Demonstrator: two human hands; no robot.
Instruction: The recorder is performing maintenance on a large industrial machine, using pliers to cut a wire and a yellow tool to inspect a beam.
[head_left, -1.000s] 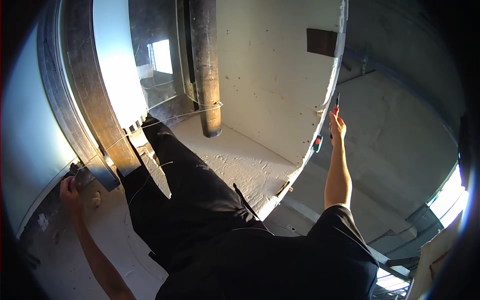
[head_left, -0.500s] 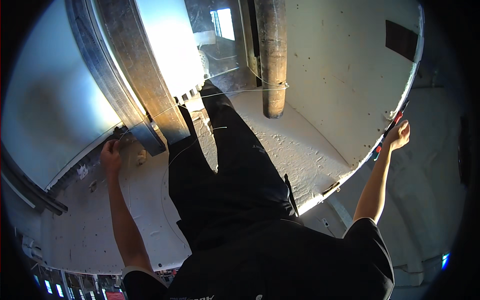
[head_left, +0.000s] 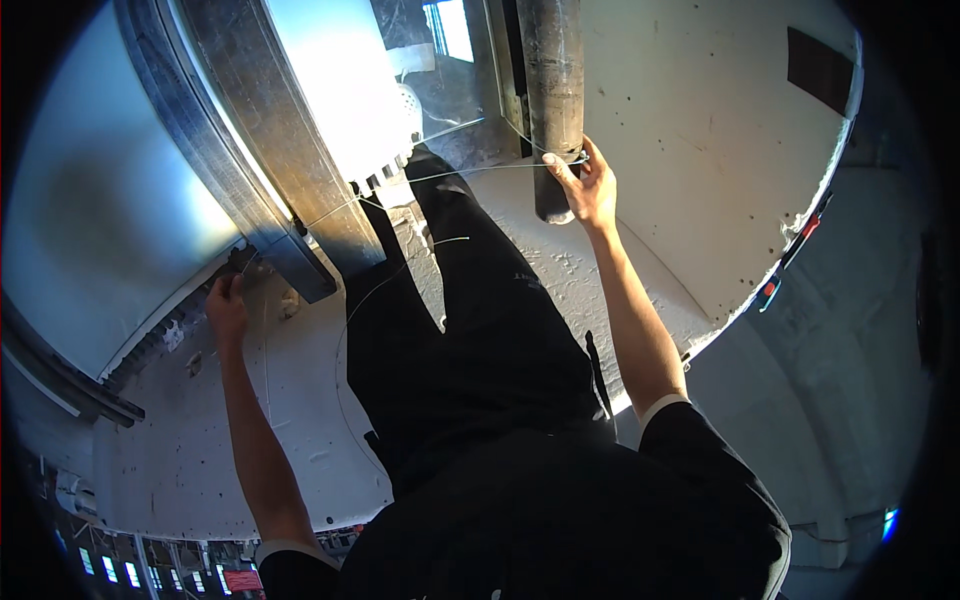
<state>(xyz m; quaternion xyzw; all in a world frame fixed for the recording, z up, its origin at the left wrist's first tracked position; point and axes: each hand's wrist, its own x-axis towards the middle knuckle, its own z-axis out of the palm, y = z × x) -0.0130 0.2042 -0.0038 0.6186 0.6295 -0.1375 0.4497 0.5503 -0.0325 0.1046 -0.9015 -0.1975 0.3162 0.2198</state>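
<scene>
A thin wire (head_left: 470,172) crosses from the rusty rectangular metal beam (head_left: 300,170) to the grey-brown round pipe (head_left: 556,80), where it is tied around the pipe's lower part. My right hand (head_left: 594,190) is at that spot, thumb on one side of the pipe and fingers on the other, closed around the wire's end. At the left, my left hand (head_left: 229,308) is closed beside the beam's dark lower end, its fingertips pinched at a thin strand of wire; exactly what lies between them is hard to see.
A tool with red and blue handles (head_left: 795,255) rests along the white panel's right edge. A bright white surface (head_left: 330,80) stands between beam and pipe. Loose wire curves by my dark trousers (head_left: 470,350). Rough white floor (head_left: 575,300) lies underneath.
My right hand has left the red-and-blue-handled tool at the right edge and moved left to the wire at the pipe. My left hand stays at about the same place.
</scene>
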